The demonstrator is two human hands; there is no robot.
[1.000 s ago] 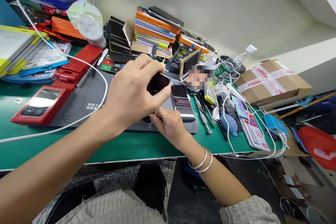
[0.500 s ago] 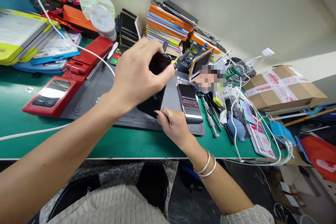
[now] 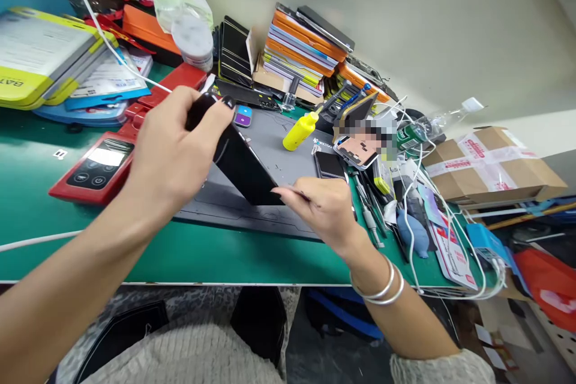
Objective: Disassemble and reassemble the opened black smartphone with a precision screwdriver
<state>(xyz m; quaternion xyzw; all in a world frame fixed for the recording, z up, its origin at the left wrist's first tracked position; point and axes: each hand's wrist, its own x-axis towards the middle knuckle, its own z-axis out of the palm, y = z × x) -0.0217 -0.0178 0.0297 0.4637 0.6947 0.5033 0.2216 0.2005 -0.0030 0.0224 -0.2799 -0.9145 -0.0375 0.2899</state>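
Head view: at far left, yellow-edged packs (image 3: 45, 54) are lying stacked on the green bench (image 3: 180, 261), with a white cable (image 3: 92, 18) running down past their right side. Right of the packs, a red device (image 3: 96, 171) is lying with its display facing up, partly hidden by the left hand (image 3: 168, 147). A tub (image 3: 192, 42) is standing behind that hand.

The left fingers are grasping the upper left end of a black phone (image 3: 243, 168), the thumb pressing over its top and the other fingers wrapping its left side. The phone is tilting above a gray mat (image 3: 220, 207), left end raised, right end dipping toward the mat; contact with the mat cannot be told.

Beyond the phone, a yellow bottle (image 3: 299, 134) is leaning on the mat, and a stack of boxes (image 3: 306, 51) is standing against the wall. The right hand (image 3: 330, 207) is curling at the phone's lower right corner, thumb tip meeting it; whether its fingers are pinching anything cannot be told. Just behind that hand, a second phone (image 3: 330, 165) is lying on the mat.

Farther right, thin tools (image 3: 371, 219) are lying beside a blue bulb (image 3: 413, 233). A taped carton (image 3: 490, 162) is resting at the bench's right end, behind a blue charger (image 3: 488, 240).
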